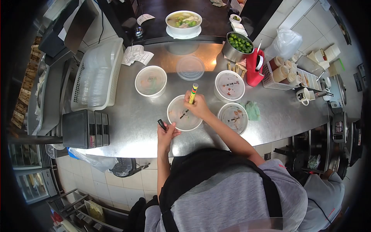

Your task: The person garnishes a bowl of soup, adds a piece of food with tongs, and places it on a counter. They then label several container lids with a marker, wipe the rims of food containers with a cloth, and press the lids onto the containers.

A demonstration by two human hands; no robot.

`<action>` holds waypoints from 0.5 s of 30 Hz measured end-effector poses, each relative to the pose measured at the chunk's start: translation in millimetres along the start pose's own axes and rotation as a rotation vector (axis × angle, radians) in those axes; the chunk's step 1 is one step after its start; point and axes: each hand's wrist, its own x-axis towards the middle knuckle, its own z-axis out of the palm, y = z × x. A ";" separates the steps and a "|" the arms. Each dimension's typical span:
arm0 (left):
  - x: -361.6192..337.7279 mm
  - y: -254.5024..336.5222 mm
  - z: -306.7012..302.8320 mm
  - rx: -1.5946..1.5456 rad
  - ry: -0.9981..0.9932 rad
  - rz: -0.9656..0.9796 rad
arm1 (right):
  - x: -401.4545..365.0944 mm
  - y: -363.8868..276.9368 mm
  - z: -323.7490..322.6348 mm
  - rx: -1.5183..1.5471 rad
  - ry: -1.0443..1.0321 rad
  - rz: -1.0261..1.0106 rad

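Observation:
My right hand point(198, 106) grips a yellow marker point(193, 93) over a round, lidded white container point(178, 118) that has black writing on its lid. My left hand point(167, 133) holds a black marker cap point(162, 124) and touches the container's lower left rim. Two more lidded containers with black writing, an upper one point(229, 86) and a lower one point(232, 118), stand to the right. Up and to the left is another lidded container point(151, 81), its lid showing no clear writing. A loose transparent lid point(190, 68) lies behind my right hand.
A basket of clear lids point(96, 73) and black drawers point(85, 128) stand left. At the back are a soup bowl point(183, 20) and a pot of green limes point(239, 43). A red container point(254, 69) and a condiment basket point(280, 86) stand right; another person point(324, 197) is at lower right.

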 end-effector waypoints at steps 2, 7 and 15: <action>-1.4 2.5 -1.6 0.043 -0.023 -0.027 | 0.3 6.9 1.0 0.027 -0.007 -0.008; 31.6 41.3 -16.8 0.164 0.096 0.126 | 24.4 -1.4 -7.3 0.544 0.183 0.097; 129.1 51.7 -28.3 0.102 0.271 0.460 | 97.5 -42.3 -6.9 1.011 0.052 0.339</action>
